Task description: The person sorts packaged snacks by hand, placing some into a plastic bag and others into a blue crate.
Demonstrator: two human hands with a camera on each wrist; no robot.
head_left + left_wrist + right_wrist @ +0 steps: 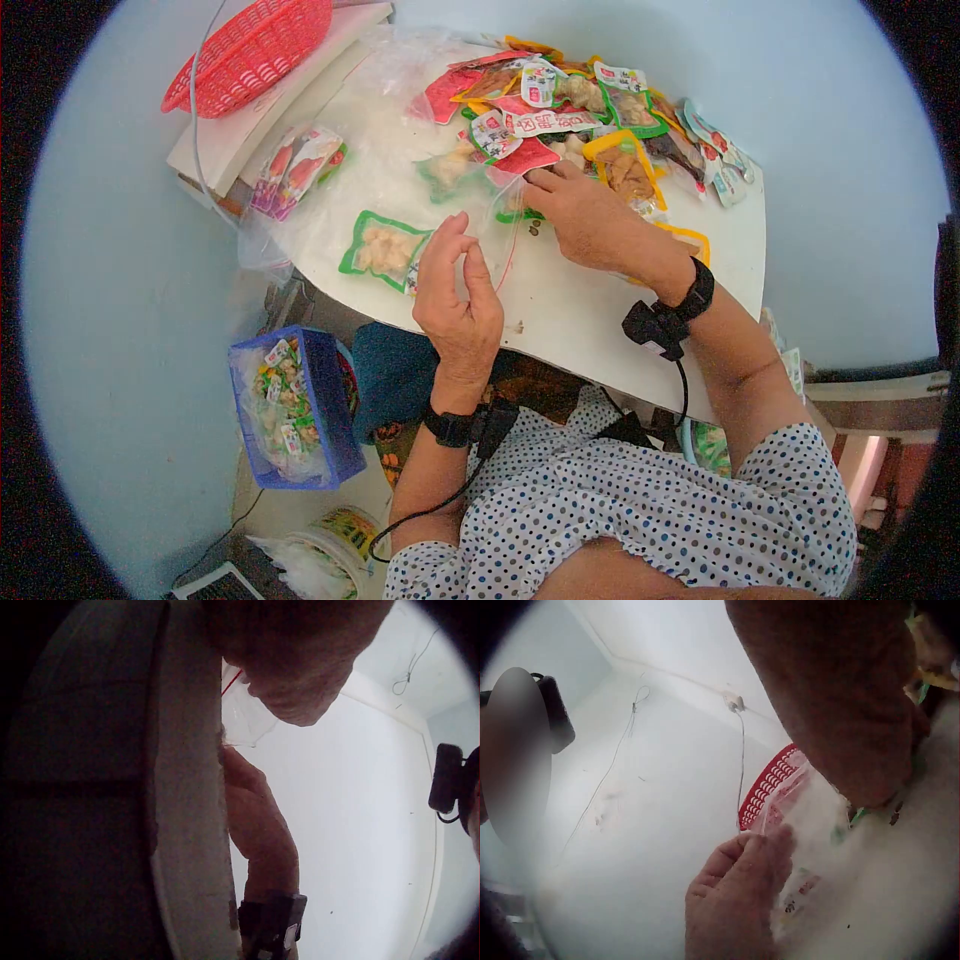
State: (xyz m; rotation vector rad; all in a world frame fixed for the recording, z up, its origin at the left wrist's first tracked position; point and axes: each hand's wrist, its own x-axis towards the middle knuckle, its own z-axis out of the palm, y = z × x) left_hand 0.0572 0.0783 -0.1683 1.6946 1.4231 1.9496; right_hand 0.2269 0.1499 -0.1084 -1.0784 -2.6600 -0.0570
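Observation:
In the head view my left hand [460,295] is raised over the table's near edge, thumb and fingertips brought together. The right wrist view shows this left hand [739,892] pinching the edge of a clear plastic bag [810,814]. A red line [514,245] runs along the bag between my hands. My right hand [590,220] reaches in at the bag's far side, fingers bent down beside the food packets; I cannot tell what its hidden fingertips hold. A green-edged packet [383,250] of pale pieces lies just left of my left hand.
Colourful food packets [550,120] are heaped at the back of the white table [590,325]. Purple-and-white packets [300,172] lie at the left, near a red basket [250,55]. A blue crate [335,425] of small packets stands below the table's left edge.

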